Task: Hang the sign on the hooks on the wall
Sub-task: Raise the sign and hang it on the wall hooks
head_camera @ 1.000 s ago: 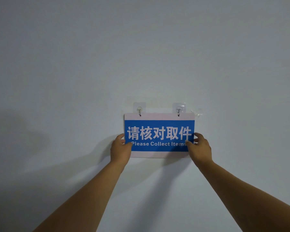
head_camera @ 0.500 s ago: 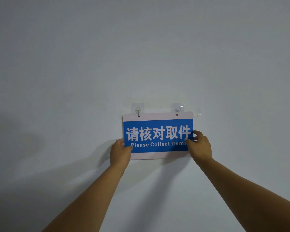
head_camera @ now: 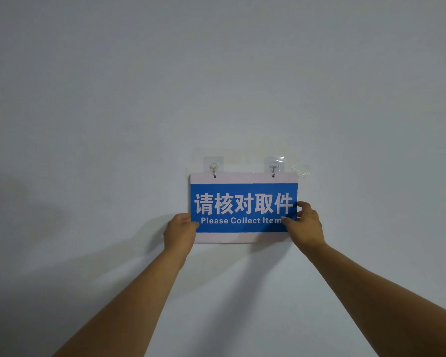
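A blue and white sign [head_camera: 242,202] with white lettering hangs flat against the wall. Its top edge has two small holes, and each sits on a clear adhesive hook: the left hook [head_camera: 213,169] and the right hook [head_camera: 273,168]. My left hand [head_camera: 180,232] grips the sign's lower left edge, thumb on the front. At the lower right edge, my right hand [head_camera: 305,224] pinches the sign, covering the end of the English line. The lower right corner is hidden behind that hand.
The wall [head_camera: 216,73] is plain pale grey all round. A scrap of clear tape or film [head_camera: 301,171] sticks to the wall just right of the right hook. Shadows of my arms fall on the wall below the sign.
The sign sits a little lower against the hooks than a second ago. Both hands keep their hold on its lower corners, the left one slightly lower down the edge.
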Demonstrator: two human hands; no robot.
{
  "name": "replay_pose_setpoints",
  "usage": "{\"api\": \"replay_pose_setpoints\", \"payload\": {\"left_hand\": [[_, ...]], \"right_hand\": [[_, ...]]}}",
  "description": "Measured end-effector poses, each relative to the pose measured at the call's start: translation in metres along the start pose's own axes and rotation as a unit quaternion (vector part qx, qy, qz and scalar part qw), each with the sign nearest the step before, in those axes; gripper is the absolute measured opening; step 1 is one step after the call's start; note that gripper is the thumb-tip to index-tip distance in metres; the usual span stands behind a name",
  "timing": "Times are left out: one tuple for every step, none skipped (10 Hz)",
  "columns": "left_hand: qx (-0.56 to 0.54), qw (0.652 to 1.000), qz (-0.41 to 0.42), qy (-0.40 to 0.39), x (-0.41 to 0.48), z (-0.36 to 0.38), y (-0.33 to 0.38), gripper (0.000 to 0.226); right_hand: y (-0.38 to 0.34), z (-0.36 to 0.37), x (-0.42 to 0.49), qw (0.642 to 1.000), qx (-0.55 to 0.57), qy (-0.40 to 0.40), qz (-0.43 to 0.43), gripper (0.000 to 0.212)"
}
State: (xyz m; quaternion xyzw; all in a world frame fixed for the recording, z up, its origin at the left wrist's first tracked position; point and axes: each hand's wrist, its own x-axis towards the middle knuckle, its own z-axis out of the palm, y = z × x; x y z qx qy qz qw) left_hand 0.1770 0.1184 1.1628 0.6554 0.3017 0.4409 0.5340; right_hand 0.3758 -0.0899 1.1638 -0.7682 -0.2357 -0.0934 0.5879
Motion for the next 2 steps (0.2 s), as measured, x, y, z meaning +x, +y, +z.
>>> {"api": "replay_pose_setpoints", "payload": {"left_hand": [[0.006, 1.000, -0.015, -0.025, -0.0002, -0.0011, -0.0015, 0.023], [0.010, 1.000, -0.023, -0.019, -0.0086, 0.0003, -0.0096, 0.016]], "right_hand": [[0.0018, -0.0002, 0.0014, 1.000, 0.003, -0.002, 0.003, 0.061], [0.0027, 0.0002, -0.0034, 1.000, 0.005, 0.000, 0.020, 0.065]]}}
